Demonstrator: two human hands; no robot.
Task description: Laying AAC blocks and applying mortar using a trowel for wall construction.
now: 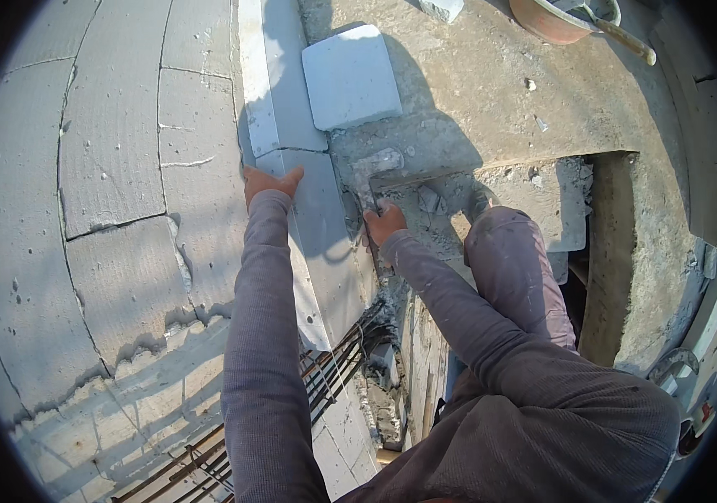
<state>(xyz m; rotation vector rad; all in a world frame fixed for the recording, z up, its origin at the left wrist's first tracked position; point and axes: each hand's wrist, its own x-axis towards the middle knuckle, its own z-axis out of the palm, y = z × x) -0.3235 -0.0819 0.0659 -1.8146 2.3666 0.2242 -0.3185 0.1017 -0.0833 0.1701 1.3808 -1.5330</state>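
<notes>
My left hand (270, 186) rests on the near end of a row of pale grey blocks, thumb and fingers spread. Just under it lies a long block (322, 210), meeting the farther block (291, 92) at a thin joint. In my right hand (385, 223), closed round the handle, is a mortar-crusted hammer (377, 161). Its head points away from me, beside the block's right side. Beyond the hammer, a loose squarish white block (352, 77) lies on the concrete. Rubble (432, 199) sits right of the hammer.
To the left rises a block wall face (115, 151) with cracked joints. Below, steel bars (333, 369) run beside a timber board (424, 369). My knee (505, 243) is next to a rectangular opening (610, 251). A bucket (551, 21) with a handled tool (626, 42) stands far right.
</notes>
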